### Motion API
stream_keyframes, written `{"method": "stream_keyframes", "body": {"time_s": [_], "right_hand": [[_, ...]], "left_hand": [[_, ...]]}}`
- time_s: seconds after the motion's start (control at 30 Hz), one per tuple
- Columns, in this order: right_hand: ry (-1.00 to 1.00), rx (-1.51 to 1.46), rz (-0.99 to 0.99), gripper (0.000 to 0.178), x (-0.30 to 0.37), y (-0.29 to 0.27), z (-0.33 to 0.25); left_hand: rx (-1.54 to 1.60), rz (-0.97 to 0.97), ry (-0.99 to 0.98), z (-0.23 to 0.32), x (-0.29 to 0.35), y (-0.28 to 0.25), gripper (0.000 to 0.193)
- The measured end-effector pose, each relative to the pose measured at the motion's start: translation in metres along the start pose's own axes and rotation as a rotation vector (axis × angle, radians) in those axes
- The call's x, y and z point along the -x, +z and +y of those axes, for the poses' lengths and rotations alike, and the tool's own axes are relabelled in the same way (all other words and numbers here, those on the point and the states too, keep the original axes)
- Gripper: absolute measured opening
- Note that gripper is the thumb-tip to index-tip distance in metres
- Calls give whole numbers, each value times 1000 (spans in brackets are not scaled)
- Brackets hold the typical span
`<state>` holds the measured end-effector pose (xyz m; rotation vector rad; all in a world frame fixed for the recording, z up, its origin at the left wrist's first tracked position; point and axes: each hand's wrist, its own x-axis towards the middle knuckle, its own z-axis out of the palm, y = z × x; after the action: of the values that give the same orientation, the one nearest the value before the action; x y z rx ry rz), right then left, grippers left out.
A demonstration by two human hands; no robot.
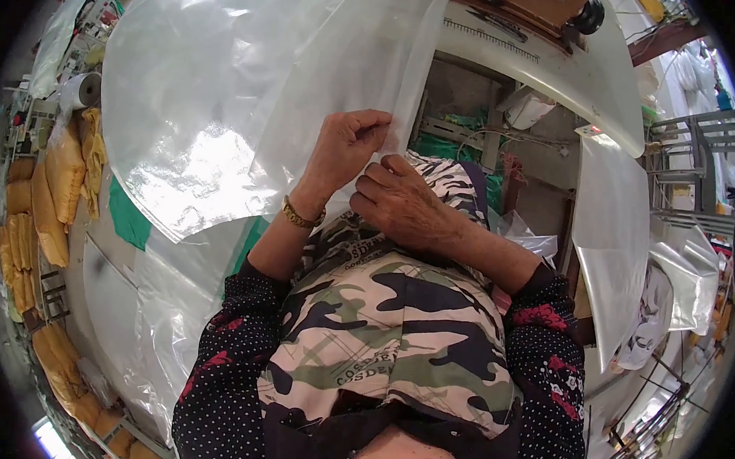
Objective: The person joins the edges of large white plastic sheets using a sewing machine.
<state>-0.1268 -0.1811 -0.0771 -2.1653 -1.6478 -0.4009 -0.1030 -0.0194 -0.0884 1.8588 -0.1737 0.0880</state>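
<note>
A large clear plastic sheet (201,79) spreads over the left and middle, glossy and lightly wrinkled, its near edge hanging toward my lap. My left hand (348,149), with a gold watch (300,216) on the wrist, is closed in a pinch at the sheet's right edge. Just below and to the right, my right hand (409,200) has its fingers curled close to the same edge. Whatever lies inside those curled fingers is hidden. Both hands sit in front of my camouflage-patterned apron (396,322).
To the upper right is a pale worktable (558,73) with a ruler strip (494,41) and a wooden machine part (529,9). Another plastic sheet (608,242) hangs at the right, near a metal rack (695,163). Yellow bundles (63,172) line the left side.
</note>
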Motion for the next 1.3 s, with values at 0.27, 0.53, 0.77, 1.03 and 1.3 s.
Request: {"method": "stream_keyframes", "body": {"time_s": [0.27,0.53,0.77,1.03,1.3], "right_hand": [[-5,-25,24,10,1,0,1],[-31,39,-5,13,-4,4,1],[223,-144,582,36,18,40,51],[696,-910,259,54,-156,47,86],[148,-756,801,64,-204,91,69]], "left_hand": [[170,15,-51,13,4,0,17],[30,20,-104,19,6,-2,21],[-284,225,43,36,20,-16,10],[-791,140,564,147,-2,-36,13],[-1040,-155,612,81,3,-54,17]]}}
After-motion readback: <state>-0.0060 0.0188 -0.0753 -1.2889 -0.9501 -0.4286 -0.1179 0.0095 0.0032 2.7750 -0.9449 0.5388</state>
